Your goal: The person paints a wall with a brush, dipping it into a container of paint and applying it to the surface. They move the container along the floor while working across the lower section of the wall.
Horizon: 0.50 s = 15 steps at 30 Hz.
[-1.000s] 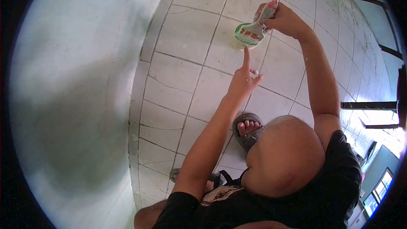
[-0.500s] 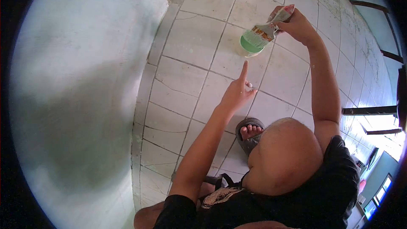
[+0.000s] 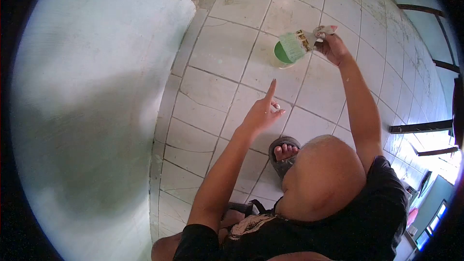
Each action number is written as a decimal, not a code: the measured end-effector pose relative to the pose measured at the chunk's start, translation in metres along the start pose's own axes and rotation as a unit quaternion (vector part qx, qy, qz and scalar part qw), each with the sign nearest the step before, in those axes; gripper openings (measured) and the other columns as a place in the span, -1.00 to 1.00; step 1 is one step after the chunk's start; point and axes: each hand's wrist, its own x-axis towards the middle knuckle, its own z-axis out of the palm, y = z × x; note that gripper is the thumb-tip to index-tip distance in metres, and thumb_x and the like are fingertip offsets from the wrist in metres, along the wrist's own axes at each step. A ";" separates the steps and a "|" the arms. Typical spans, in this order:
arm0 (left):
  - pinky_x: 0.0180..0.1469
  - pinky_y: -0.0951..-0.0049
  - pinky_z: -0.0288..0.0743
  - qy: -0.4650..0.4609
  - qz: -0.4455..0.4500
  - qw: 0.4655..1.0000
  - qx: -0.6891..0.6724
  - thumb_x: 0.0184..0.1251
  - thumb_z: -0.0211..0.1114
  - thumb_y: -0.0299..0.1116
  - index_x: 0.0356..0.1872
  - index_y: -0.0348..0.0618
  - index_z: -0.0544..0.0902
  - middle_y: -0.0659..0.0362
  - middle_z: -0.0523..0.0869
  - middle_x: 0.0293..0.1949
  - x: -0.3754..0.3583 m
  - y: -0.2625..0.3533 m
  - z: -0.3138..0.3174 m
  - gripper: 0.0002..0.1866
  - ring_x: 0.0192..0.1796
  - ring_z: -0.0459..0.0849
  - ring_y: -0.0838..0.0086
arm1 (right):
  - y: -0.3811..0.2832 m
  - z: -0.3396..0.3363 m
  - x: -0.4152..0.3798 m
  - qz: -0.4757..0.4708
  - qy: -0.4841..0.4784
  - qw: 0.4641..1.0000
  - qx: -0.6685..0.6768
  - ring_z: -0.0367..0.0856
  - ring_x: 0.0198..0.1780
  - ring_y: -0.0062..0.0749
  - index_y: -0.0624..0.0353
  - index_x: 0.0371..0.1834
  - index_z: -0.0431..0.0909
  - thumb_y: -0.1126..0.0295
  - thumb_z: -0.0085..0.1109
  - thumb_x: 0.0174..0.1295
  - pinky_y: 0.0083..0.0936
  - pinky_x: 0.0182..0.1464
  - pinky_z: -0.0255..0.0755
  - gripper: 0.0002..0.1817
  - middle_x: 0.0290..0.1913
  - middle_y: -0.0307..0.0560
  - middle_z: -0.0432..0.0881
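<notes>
My right hand grips the handle of a wide, flat paintbrush that has pale green bristles and a metal band with brown marks. Its bristles overlap the rim of a small tub of green paint, which stands on the tiled floor. Closer to my body, my left hand hovers over the tiles holding nothing. Its index finger stretches toward the tub, the thumb is apart, and the other fingers are curled. Whitish spots mark its fingers.
To the left rises a pale, blue-green painted wall, with a tile skirting along its foot. My bent knee and sandalled foot are below the hands. Dark bars stick out on the right side.
My right hand has moved down and turned, so the brush now lies flatter across the tub's top. My left hand has drawn back slightly down and left.
</notes>
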 end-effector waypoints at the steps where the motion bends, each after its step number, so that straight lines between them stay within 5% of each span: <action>1: -0.34 0.41 0.52 -0.006 -0.013 1.000 -0.008 0.03 0.35 -0.34 0.38 -0.02 -0.17 0.00 0.63 -0.33 -0.002 0.002 -0.003 -0.02 -0.45 0.66 0.36 | 0.014 -0.006 0.005 0.000 -0.002 1.000 0.000 0.57 -0.21 -0.39 0.17 -0.12 0.40 0.36 0.03 0.21 -0.47 -0.23 0.56 -0.79 -0.20 -0.14 0.52; 4: -0.33 0.41 0.52 -0.010 -0.036 0.999 -0.009 0.04 0.34 -0.34 0.38 -0.02 -0.19 -0.02 0.64 -0.31 -0.008 0.003 -0.011 -0.02 -0.45 0.66 0.35 | 0.032 0.005 0.002 0.030 0.055 0.988 0.138 0.48 -0.61 -0.62 0.04 -0.39 0.50 0.25 0.14 0.14 -0.72 -0.57 0.49 -0.87 -0.57 -0.39 0.48; 7: -0.32 0.41 0.53 -0.012 -0.051 0.999 0.008 0.05 0.33 -0.34 0.37 -0.03 -0.20 -0.03 0.64 -0.30 -0.016 -0.001 -0.020 -0.02 -0.44 0.66 0.33 | 0.058 -0.002 0.014 0.046 0.072 0.974 0.208 0.47 -0.62 -0.62 0.04 -0.37 0.50 0.25 0.14 0.13 -0.69 -0.58 0.47 -0.86 -0.58 -0.39 0.47; 12: -0.33 0.44 0.51 -0.025 -0.032 0.998 0.047 0.06 0.29 -0.36 0.37 -0.04 -0.22 0.03 0.64 -0.39 -0.043 -0.030 -0.042 -0.04 -0.46 0.64 0.35 | 0.035 0.033 0.014 -0.010 -0.018 0.981 0.194 0.50 -0.28 -0.48 0.15 -0.20 0.45 0.35 0.02 0.16 -0.65 -0.31 0.45 -0.82 -0.31 -0.18 0.50; 15: -0.42 0.38 0.47 -0.093 -0.073 0.986 0.117 0.09 0.20 -0.33 0.37 -0.05 -0.25 0.05 0.61 -0.47 -0.080 -0.041 -0.077 -0.08 -0.52 0.60 0.35 | 0.023 0.055 0.006 -0.050 0.079 0.991 0.101 0.47 -0.07 -0.35 0.28 0.05 0.33 0.23 -0.06 0.25 -0.46 0.10 0.35 -0.60 -0.01 -0.02 0.46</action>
